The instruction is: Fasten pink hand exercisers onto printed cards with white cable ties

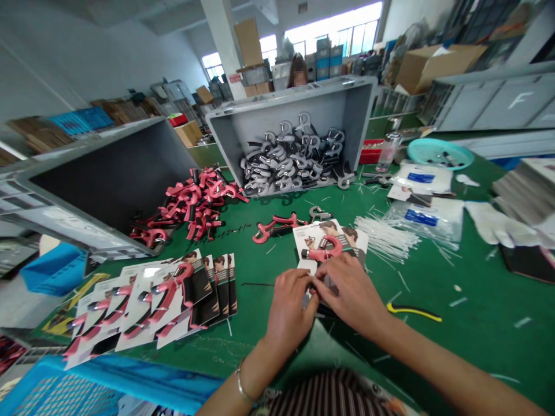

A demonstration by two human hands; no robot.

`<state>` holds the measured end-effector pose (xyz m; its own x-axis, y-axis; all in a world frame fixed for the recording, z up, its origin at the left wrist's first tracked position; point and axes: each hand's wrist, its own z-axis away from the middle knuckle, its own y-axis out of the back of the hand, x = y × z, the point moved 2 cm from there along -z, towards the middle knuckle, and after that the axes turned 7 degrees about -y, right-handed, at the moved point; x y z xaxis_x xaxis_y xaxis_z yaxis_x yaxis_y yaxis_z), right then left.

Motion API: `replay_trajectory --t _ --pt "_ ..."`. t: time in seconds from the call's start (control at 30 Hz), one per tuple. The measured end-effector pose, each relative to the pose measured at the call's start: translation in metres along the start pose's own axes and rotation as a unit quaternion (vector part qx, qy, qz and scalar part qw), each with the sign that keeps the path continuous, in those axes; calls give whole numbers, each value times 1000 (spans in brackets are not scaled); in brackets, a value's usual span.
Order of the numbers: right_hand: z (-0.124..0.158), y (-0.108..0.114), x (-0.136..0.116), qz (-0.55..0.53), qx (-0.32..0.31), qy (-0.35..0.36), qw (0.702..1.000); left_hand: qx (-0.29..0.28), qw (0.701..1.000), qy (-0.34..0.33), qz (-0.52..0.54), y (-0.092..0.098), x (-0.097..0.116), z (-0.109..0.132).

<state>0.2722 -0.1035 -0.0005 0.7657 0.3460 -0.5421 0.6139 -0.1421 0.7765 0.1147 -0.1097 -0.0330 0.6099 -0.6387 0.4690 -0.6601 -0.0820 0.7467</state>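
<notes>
In front of me lies a printed cardboard backing card (358, 238), with a pink, hook-ended hand tool (328, 249) on it. My left hand (289, 303) and my right hand (349, 292) meet over the card's lower part. Both have fingers closed in a pinch, the tips almost touching around a small spot; what they hold there is hidden. The tool's lower part is covered by my fingers. Beyond the card are loose pink tools (280, 225) and a grey one (319, 214). White plastic ties (388, 237) are strewn to the right.
Carded pink tools (160, 300) overlap at left. A pink pile (199, 199) spills from a tipped grey crate (104, 173); another crate (364, 115) holds grey tools (290, 159). Yellow-handled pliers (414, 312), plastic bags (425, 219) and a turquoise dish (440, 153) lie right. A person (298, 72) is behind.
</notes>
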Motion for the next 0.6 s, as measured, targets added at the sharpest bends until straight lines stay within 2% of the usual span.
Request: replay_trajectory --t 0.13,0.23,0.33,0.4,0.47,0.53,0.6 --pt "1 4 3 -61 18 19 998 46 999 -11 -6 6 -2 -4" --pt "5 2 8 -118 55 24 991 64 998 3 -22 10 -5 -7" --pt "11 -1 14 -131 82 -3 988 37 999 29 -25 8 -10 -10" --pt "20 2 24 -112 88 -5 990 12 999 51 8 9 -15 -10" --pt "37 11 47 -61 98 -15 993 4 994 82 71 15 -23 -7" --pt "66 22 85 15 104 -54 993 17 979 132 156 29 -33 -3" --pt "101 29 129 96 51 -86 990 36 944 211 252 44 -47 3"
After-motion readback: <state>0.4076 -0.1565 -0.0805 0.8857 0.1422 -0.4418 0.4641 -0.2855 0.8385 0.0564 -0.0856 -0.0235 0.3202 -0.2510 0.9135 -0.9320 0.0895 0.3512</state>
